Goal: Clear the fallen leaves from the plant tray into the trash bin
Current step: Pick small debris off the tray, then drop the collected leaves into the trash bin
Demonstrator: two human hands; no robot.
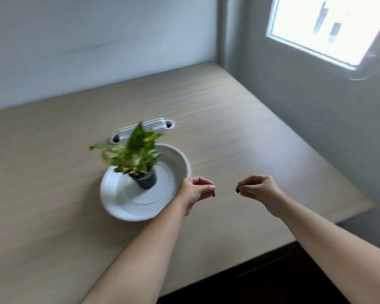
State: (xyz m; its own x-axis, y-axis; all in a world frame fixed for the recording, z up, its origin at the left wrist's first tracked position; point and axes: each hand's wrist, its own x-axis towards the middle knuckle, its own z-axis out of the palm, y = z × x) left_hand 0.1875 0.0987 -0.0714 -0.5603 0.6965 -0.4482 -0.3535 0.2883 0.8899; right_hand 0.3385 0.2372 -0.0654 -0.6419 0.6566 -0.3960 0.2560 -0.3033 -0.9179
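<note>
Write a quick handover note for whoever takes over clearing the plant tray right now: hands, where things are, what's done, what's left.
Left hand: pinching a small green leaf, beside the tray's right rim.
Right hand: pinching a small dark leaf bit, over the table.
White tray holds the potted plant; no loose leaves visible in it, though the picture is blurred.
Left to do: drop both pieces in the trash bin, which is not in view.

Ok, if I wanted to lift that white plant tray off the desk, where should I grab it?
Probably by the raised rim of the white plant tray, both hands on opposite sides, fingers hooked under. The potted plant leans left, so keep the tray level.
</note>
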